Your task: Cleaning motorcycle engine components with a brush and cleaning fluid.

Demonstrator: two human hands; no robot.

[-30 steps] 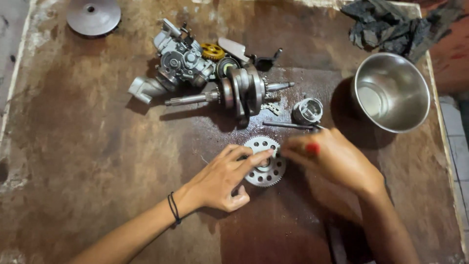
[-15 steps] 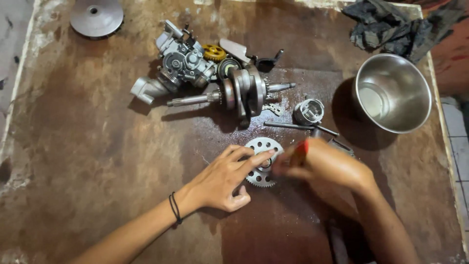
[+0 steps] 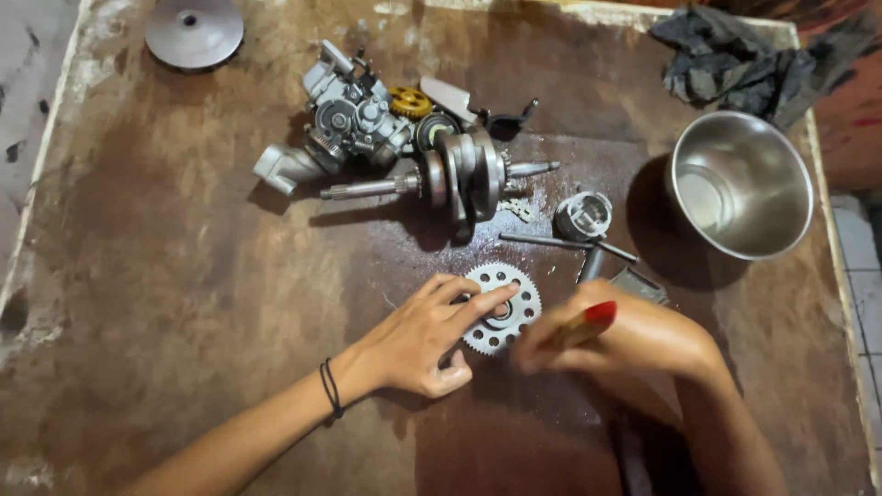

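- Toothed sprocket (image 3: pixel 501 308): flat on the stained brown tabletop (image 3: pixel 184 276), just below the crankshaft (image 3: pixel 459 174).
- Left hand (image 3: pixel 418 335): fingers spread, pressing down on the sprocket's face.
- Right hand (image 3: pixel 625 335): blurred, closed around a red-tipped tool (image 3: pixel 583 326) beside the sprocket.
- Steel bowl (image 3: pixel 740 184) at right, dark rag (image 3: pixel 735 60) behind.

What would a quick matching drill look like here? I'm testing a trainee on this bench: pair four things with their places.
1. steel bowl
2. dark rag
3. round grey disc
4. toothed sprocket

a. top left corner
b. under the left hand
c. top right corner
d. right side, below the rag

Pairs: 1-d, 2-c, 3-a, 4-b
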